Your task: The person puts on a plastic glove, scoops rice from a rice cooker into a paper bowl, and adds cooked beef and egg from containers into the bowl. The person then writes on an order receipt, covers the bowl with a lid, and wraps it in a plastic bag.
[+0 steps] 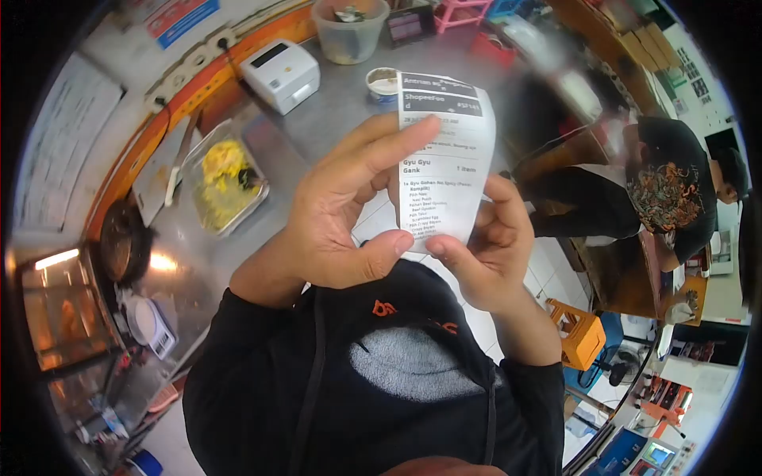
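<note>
A printed paper receipt (440, 170) is held up before my chest, its text facing me and its upper end curling. My left hand (349, 206) grips its left edge, thumb near the bottom and a finger laid across the upper print. At the lower right, my right hand (488, 246) pinches the paper with the thumb in front and the fingers behind. Beyond the receipt, a small tub (382, 85) stands on the metal counter (341, 99), partly covered by the paper.
A white label printer (280, 75) and a clear bucket (349, 32) stand on the counter. To the left are a tray with yellow food (226, 174), a knife (176, 174) and a scale (149, 324). A person (655, 186) in black is at the right, near an orange stool (573, 335).
</note>
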